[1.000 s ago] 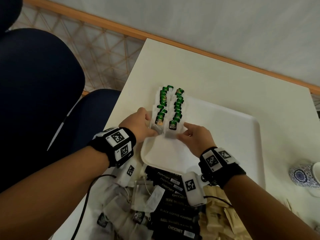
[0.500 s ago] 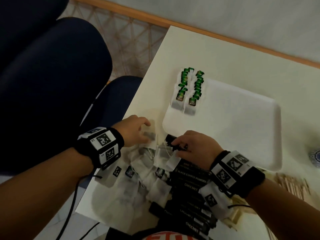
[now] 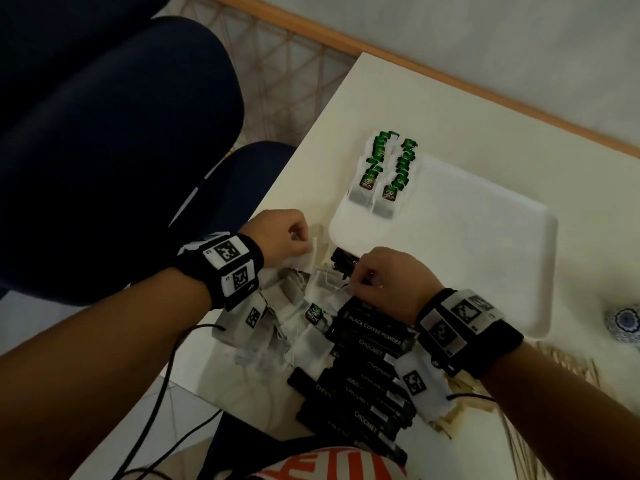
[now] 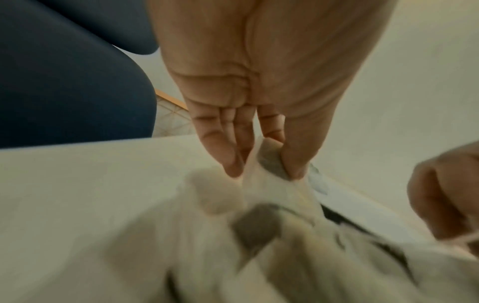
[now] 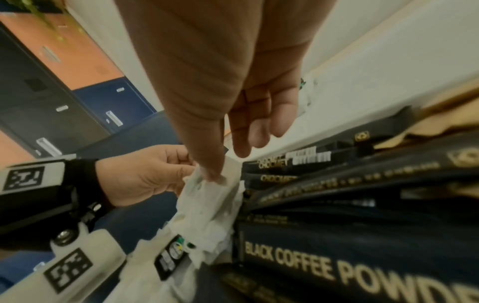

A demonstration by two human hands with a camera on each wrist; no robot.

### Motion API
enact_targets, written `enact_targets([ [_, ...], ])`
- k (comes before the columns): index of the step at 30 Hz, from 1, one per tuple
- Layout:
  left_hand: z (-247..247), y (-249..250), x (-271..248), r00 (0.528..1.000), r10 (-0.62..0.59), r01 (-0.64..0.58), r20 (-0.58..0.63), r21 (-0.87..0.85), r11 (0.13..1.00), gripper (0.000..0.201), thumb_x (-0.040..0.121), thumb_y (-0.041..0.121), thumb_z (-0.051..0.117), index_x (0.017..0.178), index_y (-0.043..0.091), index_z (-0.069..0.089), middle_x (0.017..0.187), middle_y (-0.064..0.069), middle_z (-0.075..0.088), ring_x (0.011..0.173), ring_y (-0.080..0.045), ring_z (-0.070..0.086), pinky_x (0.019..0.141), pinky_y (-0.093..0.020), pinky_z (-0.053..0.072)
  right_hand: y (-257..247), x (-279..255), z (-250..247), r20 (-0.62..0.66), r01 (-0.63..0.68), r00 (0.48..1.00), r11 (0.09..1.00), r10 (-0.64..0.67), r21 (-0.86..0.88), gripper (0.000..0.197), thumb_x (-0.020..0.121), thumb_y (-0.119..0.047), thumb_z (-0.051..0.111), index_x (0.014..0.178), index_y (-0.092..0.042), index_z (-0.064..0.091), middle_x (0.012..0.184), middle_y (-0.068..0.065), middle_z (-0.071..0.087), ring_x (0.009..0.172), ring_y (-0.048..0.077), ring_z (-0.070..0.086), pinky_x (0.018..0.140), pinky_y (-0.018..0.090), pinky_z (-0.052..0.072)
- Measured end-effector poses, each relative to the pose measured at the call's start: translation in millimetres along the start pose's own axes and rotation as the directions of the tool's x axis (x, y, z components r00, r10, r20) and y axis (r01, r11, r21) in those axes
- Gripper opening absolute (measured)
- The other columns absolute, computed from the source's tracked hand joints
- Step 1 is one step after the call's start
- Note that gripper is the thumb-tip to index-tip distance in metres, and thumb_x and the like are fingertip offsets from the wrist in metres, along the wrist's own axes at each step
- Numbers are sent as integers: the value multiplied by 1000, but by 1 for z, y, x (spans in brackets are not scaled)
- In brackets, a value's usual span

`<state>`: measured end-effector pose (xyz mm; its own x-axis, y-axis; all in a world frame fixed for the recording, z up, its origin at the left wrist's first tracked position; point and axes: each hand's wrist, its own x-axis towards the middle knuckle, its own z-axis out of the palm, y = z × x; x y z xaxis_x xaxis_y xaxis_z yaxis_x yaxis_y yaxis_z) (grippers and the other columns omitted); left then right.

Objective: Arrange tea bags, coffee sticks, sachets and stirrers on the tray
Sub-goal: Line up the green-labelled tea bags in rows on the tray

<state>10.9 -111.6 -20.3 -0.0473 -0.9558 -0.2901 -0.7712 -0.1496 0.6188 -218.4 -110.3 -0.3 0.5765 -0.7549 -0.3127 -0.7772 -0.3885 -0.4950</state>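
A white tray (image 3: 485, 237) is seen on the pale worktop (image 3: 433, 109), and two rows of green-tagged tea bags (image 3: 384, 174) are laid at its far left corner, partly over the rim. Just before the tray's near edge, a loose heap of tea bags (image 3: 294, 327) is spread on the worktop, with a pile of black coffee sticks (image 3: 367, 375) touching it on the right. Pale sachets (image 3: 453, 415) and thin wooden stirrers (image 3: 568, 367) are glimpsed further right, partly hidden by the right wrist.

One tea bag (image 4: 269, 162) at the far end of the heap is pinched by the left hand (image 3: 280, 237) between thumb and fingertips. The paper edge of another tea bag (image 5: 223, 180) is pinched by the right hand (image 3: 388, 282) with its thumb, right where the heap meets the coffee sticks; its other fingers are loosely extended above the sticks. A blue-patterned cup (image 3: 623, 323) is cut off at the right edge, and a dark blue chair (image 3: 121, 150) is seen to the left of the worktop.
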Motion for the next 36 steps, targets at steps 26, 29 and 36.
enact_targets([
  [26,24,-19,-71,945,188,-276,267,348,896,73,79,33,69,143,36,33,144,5,27,127,-18,33,99,-35,44,-28,9,41,32,272,959,877,-283,-397,42,73,-39,71,108,-14,68,99,7,66,85,31,62,65,38,53],
  [29,24,-16,-64,958,168,-238,233,317,918,54,84,18,61,135,30,47,135,5,36,118,-16,42,89,-37,49,-27,10,39,12,254,964,906,-266,-339,32,87,-27,61,117,-18,65,105,6,64,97,30,59,75,40,51],
  [36,12,-1,-48,961,165,-222,222,262,939,22,91,20,56,111,16,66,103,1,54,99,-20,55,81,-27,42,-17,9,20,-33,194,979,972,-200,-135,22,93,-27,56,108,-23,71,100,0,67,96,20,60,79,32,48],
])
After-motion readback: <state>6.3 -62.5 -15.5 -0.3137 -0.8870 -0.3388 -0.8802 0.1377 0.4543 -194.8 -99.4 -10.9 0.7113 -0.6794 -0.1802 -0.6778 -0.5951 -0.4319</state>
